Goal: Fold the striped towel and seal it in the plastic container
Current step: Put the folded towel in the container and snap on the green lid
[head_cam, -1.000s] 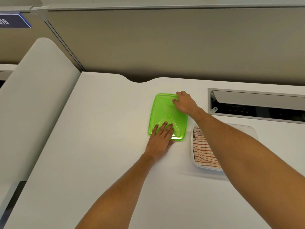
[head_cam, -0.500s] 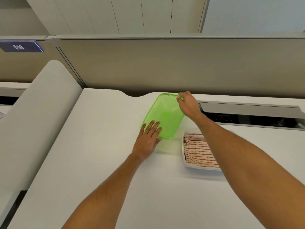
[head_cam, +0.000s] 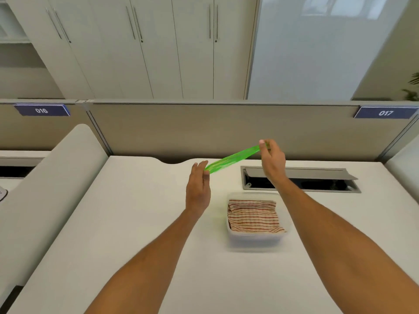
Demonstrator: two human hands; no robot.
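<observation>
The green lid (head_cam: 233,158) is in the air above the desk, seen almost edge-on and tilted up to the right. My right hand (head_cam: 272,162) pinches its far right end. My left hand (head_cam: 198,189) holds its near left end with the fingers mostly straight. The folded red-and-white striped towel (head_cam: 254,217) lies inside the clear plastic container (head_cam: 254,239), which stands uncovered on the desk below and to the right of the lid.
The white desk (head_cam: 136,223) has an open cable slot (head_cam: 317,184) behind the container. A beige partition (head_cam: 204,130) closes off the back. A curved white divider (head_cam: 45,177) rises on the left.
Both hands have lifted the green lid off the desk and tipped it up until it shows edge-on. The view has tilted upward.
</observation>
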